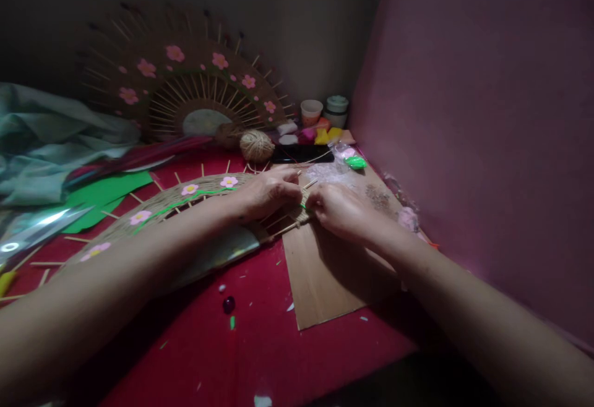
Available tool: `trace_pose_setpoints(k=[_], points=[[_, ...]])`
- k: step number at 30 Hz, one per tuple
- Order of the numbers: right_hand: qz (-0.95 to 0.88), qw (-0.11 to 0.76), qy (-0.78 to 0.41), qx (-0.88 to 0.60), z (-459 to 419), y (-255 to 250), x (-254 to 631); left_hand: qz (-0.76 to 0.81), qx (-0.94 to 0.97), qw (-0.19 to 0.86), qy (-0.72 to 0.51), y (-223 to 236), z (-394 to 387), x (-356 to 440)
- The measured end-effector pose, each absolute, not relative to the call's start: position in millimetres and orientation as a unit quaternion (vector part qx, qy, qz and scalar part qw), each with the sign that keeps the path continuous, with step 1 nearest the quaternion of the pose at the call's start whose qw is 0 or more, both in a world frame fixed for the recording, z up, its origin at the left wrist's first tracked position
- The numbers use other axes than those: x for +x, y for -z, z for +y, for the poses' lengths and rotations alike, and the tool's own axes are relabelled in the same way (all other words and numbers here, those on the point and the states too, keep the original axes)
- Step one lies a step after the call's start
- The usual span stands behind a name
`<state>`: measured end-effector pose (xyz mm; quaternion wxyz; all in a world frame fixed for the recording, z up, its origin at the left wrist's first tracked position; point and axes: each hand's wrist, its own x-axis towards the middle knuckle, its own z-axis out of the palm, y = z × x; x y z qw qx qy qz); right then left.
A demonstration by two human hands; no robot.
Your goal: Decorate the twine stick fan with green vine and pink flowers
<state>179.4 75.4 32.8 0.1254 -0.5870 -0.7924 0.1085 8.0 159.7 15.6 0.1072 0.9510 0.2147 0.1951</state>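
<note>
A half-round fan of thin sticks woven with twine (171, 200) lies flat, decorated with pink and white flowers and a wavy green strip (160, 209). My left hand (276, 193) is closed over its right end, fingers curled and fingertips hidden. Facing it from the right, my right hand (338, 209) has its fingers pinched together at the same woven edge. A short bit of green shows between the two hands, close to the right fingertips. Whatever either hand pinches is too small or hidden to make out. Below the right hand lies a wooden board (325, 283).
A larger brown fan with pink flowers (174, 54) stands behind. Nearby are a twine ball (257, 146), a black phone-like slab (301, 154), coloured clay lumps (321, 136), a cup (311, 112) and green sheets (99, 197). A pink wall (477, 116) bounds the right side.
</note>
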Motion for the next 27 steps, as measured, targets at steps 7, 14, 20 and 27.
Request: trace_pose_setpoints(k=[7, 14, 20, 27], points=[[-0.798, 0.153, -0.12, -0.571, 77.4, -26.5, 184.5, 0.207, 0.951, 0.08, -0.215, -7.3, 166.8, 5.9], [-0.801, 0.16, -0.146, -0.559, 77.1, -27.5, 178.0, 0.195, 0.967, 0.01, -0.166, -11.7, 161.8, 5.4], [-0.799, 0.171, -0.153, -0.556, 77.6, -27.5, 179.0, 0.186, 0.975, -0.039, -0.113, -19.4, 147.8, 7.3], [-0.808, 0.159, -0.163, -0.543, 77.8, -27.4, 178.4, 0.178, 0.978, -0.091, -0.053, -28.6, 125.7, 6.6]])
